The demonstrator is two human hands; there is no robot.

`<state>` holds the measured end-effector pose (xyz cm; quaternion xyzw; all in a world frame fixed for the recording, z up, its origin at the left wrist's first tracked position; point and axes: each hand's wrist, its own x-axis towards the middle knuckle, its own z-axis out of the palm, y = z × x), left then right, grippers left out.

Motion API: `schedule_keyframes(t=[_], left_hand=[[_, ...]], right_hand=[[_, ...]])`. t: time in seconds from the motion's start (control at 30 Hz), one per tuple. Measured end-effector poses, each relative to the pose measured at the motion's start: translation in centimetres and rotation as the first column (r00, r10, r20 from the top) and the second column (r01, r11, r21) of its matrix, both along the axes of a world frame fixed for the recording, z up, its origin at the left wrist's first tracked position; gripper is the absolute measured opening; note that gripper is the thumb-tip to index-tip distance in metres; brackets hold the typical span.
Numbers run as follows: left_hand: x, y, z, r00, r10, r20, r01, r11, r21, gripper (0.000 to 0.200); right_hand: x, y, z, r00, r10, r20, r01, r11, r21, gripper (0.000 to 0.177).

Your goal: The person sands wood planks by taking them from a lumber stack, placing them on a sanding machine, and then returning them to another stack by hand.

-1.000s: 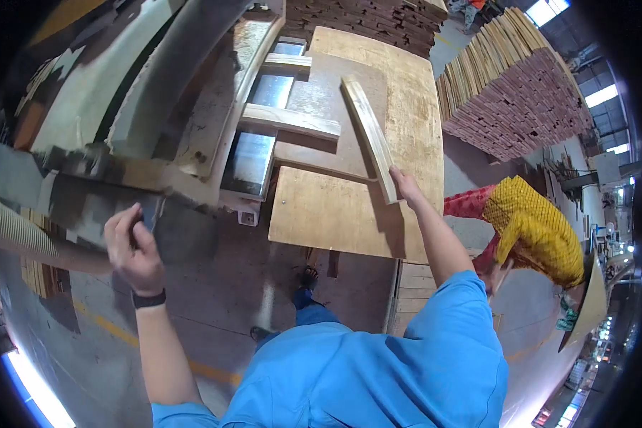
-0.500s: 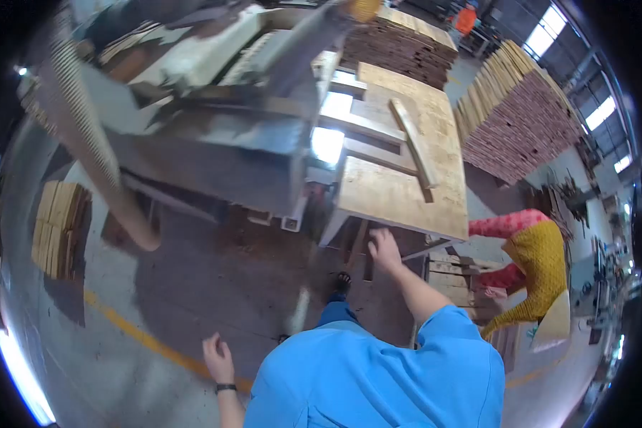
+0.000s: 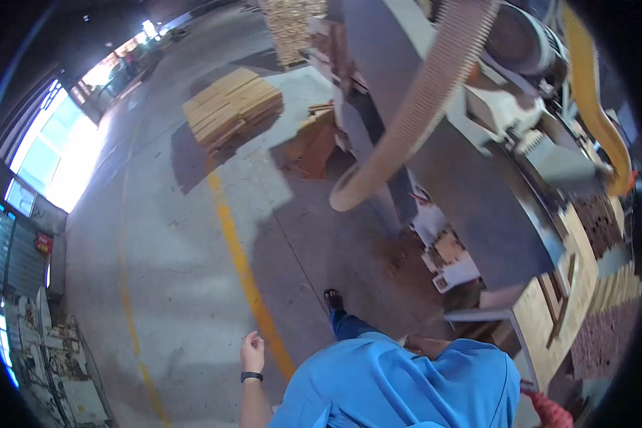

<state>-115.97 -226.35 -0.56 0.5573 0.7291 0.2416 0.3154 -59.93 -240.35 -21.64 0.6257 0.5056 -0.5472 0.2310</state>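
My left hand [image 3: 252, 352], with a dark band on the wrist, hangs over the grey floor left of my blue shirt [image 3: 399, 381]. Its fingers are loosely curled with a little room between them, and I see nothing in them. On the right side, only a shaded part of my right arm [image 3: 429, 347] shows below the sleeve; the shirt hides the fingers. Nearest to that arm is a wooden-topped table [image 3: 549, 349] with wood strips [image 3: 561, 317] on it.
A large machine [image 3: 471, 192] with a ribbed hose [image 3: 421, 107] stands ahead to the right. Stacked boards [image 3: 232, 103] sit on the floor ahead, and a yellow line [image 3: 235, 242] runs past my left hand. Another person's red sleeve [image 3: 549, 410] shows at lower right.
The view has swung left, so the machine and table now lie to my right. My right hand has dropped from near the table's edge out of sight. My left hand remains low at my side.
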Motion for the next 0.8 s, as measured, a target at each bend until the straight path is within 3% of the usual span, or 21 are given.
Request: schedule_keyframes(t=[0.1, 0.17, 0.2, 0.23, 0.27, 0.3, 0.33, 0.37, 0.4, 0.43, 0.53, 0.63, 0.7, 0.8], left_hand=[[-3.6, 6.0, -3.1, 0.997, 0.013, 0.077, -0.01, 0.999, -0.04, 0.039], [-6.4, 7.8, -6.4, 0.993, 0.081, -0.086, -0.088, 0.993, -0.08, 0.035], [-7.9, 8.0, -8.4, 0.982, 0.166, -0.09, -0.18, 0.969, -0.169, 0.039], [-9.5, 7.0, -10.1, 0.964, 0.246, -0.105, -0.265, 0.927, -0.266, 0.043], [-10.7, 6.4, -11.6, 0.933, 0.36, -0.016, -0.342, 0.869, -0.357, 0.034], [-8.3, 8.3, -5.4, 0.879, 0.428, -0.212, -0.46, 0.639, -0.617, 0.025], [-8.7, 8.5, -6.3, 0.889, 0.408, -0.209, -0.432, 0.591, -0.681, 0.024], [-8.6, 9.6, -6.6, 0.903, 0.388, -0.185, -0.394, 0.575, -0.717, 0.022], [-8.6, 10.9, -7.2, 0.918, 0.366, -0.155, -0.353, 0.57, -0.742, 0.021], [-8.7, 13.3, -8.0, 0.931, 0.343, -0.124, -0.313, 0.577, -0.754, 0.02], [-9.1, 22.8, -10.9, 0.955, 0.292, -0.05, -0.226, 0.61, -0.759, 0.016], [-10.8, 33.6, -13.9, 0.971, 0.238, 0.008, -0.151, 0.643, -0.751, 0.013], [-13.6, 41.3, -15.3, 0.978, 0.208, 0.032, -0.118, 0.668, -0.735, 0.011], [-19.6, 54.0, -15.7, 0.975, 0.214, 0.065, -0.104, 0.691, -0.715, 0.009]], right_hand=[[-2.9, 15.6, -3.0, 0.986, 0.165, 0.012, -0.165, 0.981, 0.106, 0.038], [-6.1, 26.6, -7.4, 0.982, 0.177, 0.067, -0.189, 0.938, 0.292, 0.042], [-7.7, 32.2, -10.2, 0.983, 0.153, 0.097, -0.179, 0.899, 0.399, 0.045], [-9.5, 38.9, -14.9, 0.866, 0.496, 0.069, -0.453, 0.719, 0.526, 0.05], [-13.7, 46.1, -8.1, 0.926, 0.37, 0.072, -0.373, 0.87, 0.324, 0.048], [-17.1, 51.2, 3.1, 0.977, 0.205, -0.052, -0.173, 0.914, 0.366, 0.045], [-20.0, 56.8, 1.7, 0.962, 0.261, -0.087, -0.185, 0.848, 0.497, 0.041], [-23.4, 61.3, 5.2, 0.971, 0.075, -0.226, 0.041, 0.882, 0.469, 0.039], [-26.3, 66.3, 6.7, 0.962, 0.074, -0.263, 0.062, 0.879, 0.473, 0.038], [-28.7, 69.9, 13.5, 0.941, 0.277, -0.194, -0.086, 0.75, 0.655, 0.04], [-34.6, 81.2, 15.9, 0.866, 0.303, -0.397, 0.092, 0.685, 0.723, 0.034], [-36.8, 89.5, 15.8, 0.858, 0.234, -0.458, 0.185, 0.691, 0.699, 0.031], [-35.4, 93.5, 13.0, 0.889, 0.172, -0.426, 0.163, 0.749, 0.642, 0.038], [-29.1, 96.0, 4.8, 0.99, -0.038, -0.136, 0.107, 0.832, 0.545, 0.045]])
